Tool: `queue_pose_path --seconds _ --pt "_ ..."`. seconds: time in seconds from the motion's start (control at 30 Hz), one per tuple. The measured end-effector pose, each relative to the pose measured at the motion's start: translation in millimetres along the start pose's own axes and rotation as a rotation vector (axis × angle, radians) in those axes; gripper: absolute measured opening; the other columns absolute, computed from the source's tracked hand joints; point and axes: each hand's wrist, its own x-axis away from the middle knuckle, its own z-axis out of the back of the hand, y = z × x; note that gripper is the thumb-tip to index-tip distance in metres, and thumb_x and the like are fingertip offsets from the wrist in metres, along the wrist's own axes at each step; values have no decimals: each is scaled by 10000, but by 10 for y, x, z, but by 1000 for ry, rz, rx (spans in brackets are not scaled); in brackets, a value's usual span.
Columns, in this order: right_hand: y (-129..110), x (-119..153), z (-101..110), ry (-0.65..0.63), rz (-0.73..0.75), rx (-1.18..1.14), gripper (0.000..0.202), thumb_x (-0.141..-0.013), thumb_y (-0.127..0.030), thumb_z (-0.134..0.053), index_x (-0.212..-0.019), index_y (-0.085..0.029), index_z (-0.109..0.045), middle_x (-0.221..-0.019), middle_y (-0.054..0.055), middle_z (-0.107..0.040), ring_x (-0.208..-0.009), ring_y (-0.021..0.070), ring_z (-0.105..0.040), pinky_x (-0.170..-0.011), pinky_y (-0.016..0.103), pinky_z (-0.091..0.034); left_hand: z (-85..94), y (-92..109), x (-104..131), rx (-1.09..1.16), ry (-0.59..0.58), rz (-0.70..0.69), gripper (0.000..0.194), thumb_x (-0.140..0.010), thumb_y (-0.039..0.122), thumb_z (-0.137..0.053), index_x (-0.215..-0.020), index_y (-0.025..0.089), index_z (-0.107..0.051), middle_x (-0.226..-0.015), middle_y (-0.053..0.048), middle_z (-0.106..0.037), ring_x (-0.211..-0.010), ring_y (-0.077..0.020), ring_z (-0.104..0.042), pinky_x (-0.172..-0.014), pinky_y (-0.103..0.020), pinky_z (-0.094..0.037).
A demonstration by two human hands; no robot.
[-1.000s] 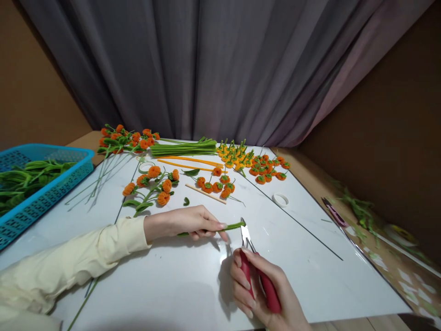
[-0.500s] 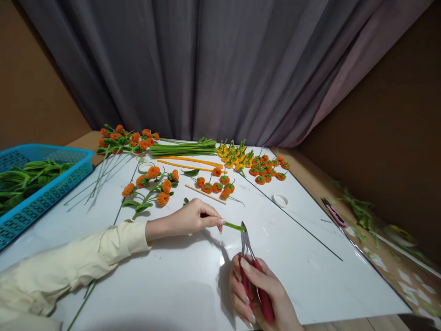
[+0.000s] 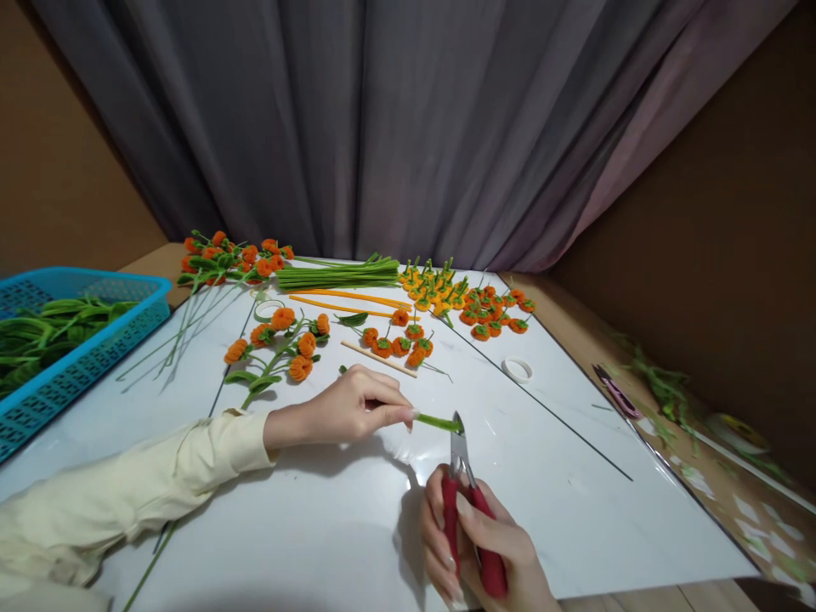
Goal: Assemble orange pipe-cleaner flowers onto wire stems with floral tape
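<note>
My left hand (image 3: 358, 410) pinches a short green pipe cleaner (image 3: 437, 422) between thumb and fingertips, its free end pointing right. Around the red handles of a pair of wire cutters (image 3: 457, 449) my right hand (image 3: 513, 548) is closed. The cutters stand with their jaws upward, at the free end of the pipe cleaner. Behind my left hand lie several small orange pipe-cleaner pumpkins (image 3: 401, 346) and a thin wooden stick (image 3: 378, 359). A stem with orange pumpkins and green leaves (image 3: 273, 367) rests left of them.
A blue basket (image 3: 86, 344) of green leaves stands at left. Along the back lie finished orange stems (image 3: 220, 259), green pipe cleaners (image 3: 337, 274), and yellow pumpkins (image 3: 439, 293). A roll of white tape (image 3: 517, 370) and pink scissors (image 3: 617, 393) are at right.
The cutters have shifted slightly right along the pipe cleaner toward its tip, and more of its green length shows beyond my left fingertips. My left hand still holds it.
</note>
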Motion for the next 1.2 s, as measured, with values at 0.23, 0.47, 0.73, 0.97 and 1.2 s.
queue_pose_path --seconds 0.23,0.47,0.73,0.97,1.2 --pt "-58 31 -112 50 24 162 210 -686 -257 -675 -734 -130 -514 -615 20 -508 -500 119 -474 -507 248 -322 105 -39 -15 -38 1 -46 252 -877 238 -536 -749 120 -718 -646 -36 -627 -534 -82 -479 -521 -192 -369" --pt "-92 14 -149 48 9 132 176 -614 -179 -642 -754 -123 -552 -661 45 -561 -550 140 -506 -543 263 -349 161 -55 -24 -31 -1 -165 215 -869 239 -554 -792 109 -706 -664 -59 -637 -549 -99 -496 -524 -213 -381" --pt "-85 2 -126 100 28 113 177 -617 -180 -642 -751 -127 -541 -628 31 -540 -519 133 -502 -513 250 -341 181 -37 -41 -55 27 -167 185 -856 247 -571 -803 131 -706 -676 -61 -653 -611 -121 -563 -590 -229 -441" --pt "-51 35 -55 131 -18 177 319 -791 -345 -651 -656 -153 -437 -485 -40 -406 -365 54 -345 -389 199 -233 201 4 -47 -63 3 -182 180 -848 251 -583 -801 134 -711 -689 -72 -664 -601 -122 -558 -585 -234 -444" --pt "-58 39 -12 105 -14 218 265 -756 -313 -673 -723 -142 -473 -524 -19 -469 -432 90 -444 -463 221 -285 218 48 -42 -48 8 -206 132 -831 205 -607 -825 128 -714 -700 -69 -658 -616 -121 -554 -591 -236 -441"
